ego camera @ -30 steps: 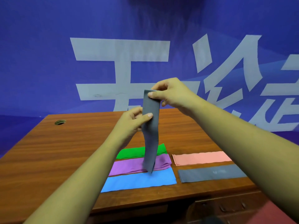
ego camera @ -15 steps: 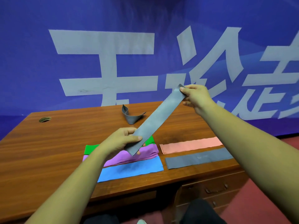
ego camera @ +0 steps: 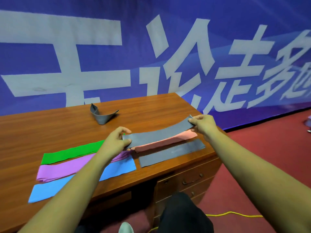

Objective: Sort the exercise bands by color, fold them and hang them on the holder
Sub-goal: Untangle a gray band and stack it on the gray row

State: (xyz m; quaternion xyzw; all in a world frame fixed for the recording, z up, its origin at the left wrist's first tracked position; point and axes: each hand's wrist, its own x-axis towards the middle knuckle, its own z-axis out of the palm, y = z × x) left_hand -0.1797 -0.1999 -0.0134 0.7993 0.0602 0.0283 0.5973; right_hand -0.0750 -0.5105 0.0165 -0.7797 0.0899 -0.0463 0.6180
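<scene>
Above the right half of the wooden counter [ego camera: 50,130], the held grey band [ego camera: 158,136] spans the gap between both hands. The left hand [ego camera: 116,142] has its grip pinched on the nearer left end, thumb on top, and the right hand [ego camera: 202,124] has its grip clamped on the far right end. The strip floats just over the pink band [ego camera: 168,142], and the flat grey band [ego camera: 171,153] lies just beside that, nearer the counter's front edge. The main risk, as I judge it, is that the strip settles on pink rather than on its grey match, which would mix the colours. Its bowed middle could also brush the pink band askew, and a weak pinch on such smooth stuff could let one end spring free. The bands look thin, matte and rubbery, and are long flat rectangles. The pink one and the purple band [ego camera: 67,168] show layered, slightly rumpled edges, while the green band [ego camera: 70,153] and blue band [ego camera: 50,190] lie smooth. A curled grey band [ego camera: 102,115] stands on edge in a loose loop farther back. No holder is in view.
</scene>
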